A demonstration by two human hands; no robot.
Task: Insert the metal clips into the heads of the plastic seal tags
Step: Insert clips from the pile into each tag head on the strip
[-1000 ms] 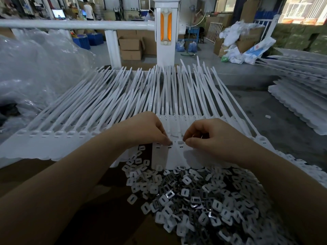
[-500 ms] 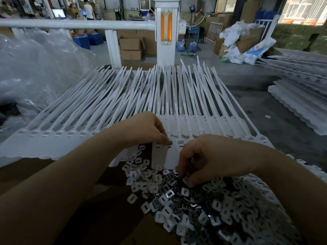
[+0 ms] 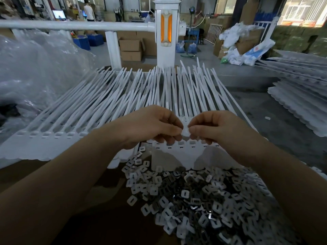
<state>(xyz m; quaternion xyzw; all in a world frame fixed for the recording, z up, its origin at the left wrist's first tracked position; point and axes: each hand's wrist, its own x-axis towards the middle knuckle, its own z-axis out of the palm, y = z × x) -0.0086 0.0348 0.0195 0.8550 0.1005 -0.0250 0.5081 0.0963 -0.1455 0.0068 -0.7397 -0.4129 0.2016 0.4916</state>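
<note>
White plastic seal tags (image 3: 109, 103) lie in joined rows, their square heads (image 3: 180, 145) towards me. A heap of small metal clips (image 3: 194, 200) and white plastic squares spreads in front of the heads. My left hand (image 3: 152, 126) and my right hand (image 3: 215, 128) meet fingertip to fingertip just above the middle heads. Together they pinch one small pale clip (image 3: 185, 132) between thumbs and forefingers. The other fingers of both hands are curled under.
A white metal railing (image 3: 79, 25) and post (image 3: 165, 32) stand behind the tags. Clear plastic bags (image 3: 35, 71) pile up at the left. More stacked white tag sheets (image 3: 300, 106) lie on the floor at the right. Cardboard boxes sit further back.
My right hand dipped into the clip heap, then rose back up to meet my left hand. My left hand lifted slightly from the tag heads and now shares the pinch on a clip.
</note>
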